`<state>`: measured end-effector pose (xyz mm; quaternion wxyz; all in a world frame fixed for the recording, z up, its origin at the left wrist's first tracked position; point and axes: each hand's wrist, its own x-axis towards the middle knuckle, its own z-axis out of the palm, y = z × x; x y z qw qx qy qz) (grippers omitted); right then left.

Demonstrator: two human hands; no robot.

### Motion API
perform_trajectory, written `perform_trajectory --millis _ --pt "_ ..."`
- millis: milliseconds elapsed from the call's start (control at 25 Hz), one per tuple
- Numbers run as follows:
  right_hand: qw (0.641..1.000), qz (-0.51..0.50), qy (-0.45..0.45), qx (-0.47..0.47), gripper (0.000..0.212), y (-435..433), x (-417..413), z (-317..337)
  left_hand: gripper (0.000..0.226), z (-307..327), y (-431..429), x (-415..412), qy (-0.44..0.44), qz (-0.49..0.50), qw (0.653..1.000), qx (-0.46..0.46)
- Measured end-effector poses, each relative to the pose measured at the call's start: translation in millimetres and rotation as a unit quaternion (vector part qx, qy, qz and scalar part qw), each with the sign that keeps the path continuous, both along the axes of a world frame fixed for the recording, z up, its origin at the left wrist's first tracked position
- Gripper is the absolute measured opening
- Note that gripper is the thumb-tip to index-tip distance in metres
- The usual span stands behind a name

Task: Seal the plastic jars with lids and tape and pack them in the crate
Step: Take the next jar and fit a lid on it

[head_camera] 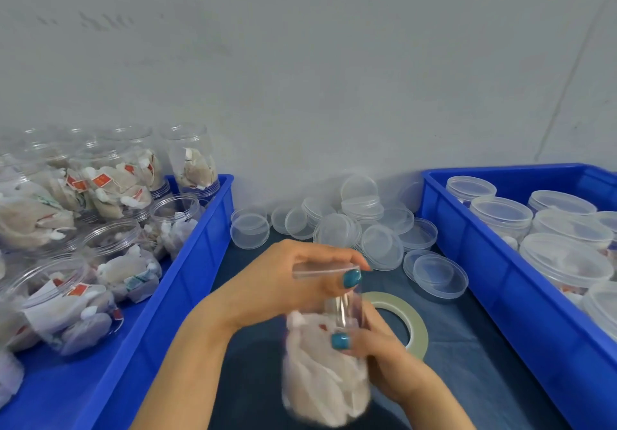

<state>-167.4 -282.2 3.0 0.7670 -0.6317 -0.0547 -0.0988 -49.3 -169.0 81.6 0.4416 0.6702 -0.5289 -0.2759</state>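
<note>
A clear plastic jar [325, 379] filled with white sachets stands upright in front of me, slightly blurred. My right hand [384, 356] grips its body from the right side. My left hand [300, 279] curls over the top and holds a clear lid [325, 272] on the jar's mouth. A roll of pale tape [412, 321] lies flat on the dark mat just behind the jar. Loose clear lids [337, 226] are heaped further back.
A blue crate [200, 262] on the left holds several open jars of sachets [110, 262]. A blue crate [494, 279] on the right holds several lidded jars [500, 216]. A grey wall closes off the back.
</note>
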Motion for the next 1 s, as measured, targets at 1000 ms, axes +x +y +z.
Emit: perform_trajectory --millis 1000 --pt "0.973 -0.110 0.103 -0.173 0.077 -7 14 -21 0.041 -37 -2 33 -0.010 0.017 1.000 0.004"
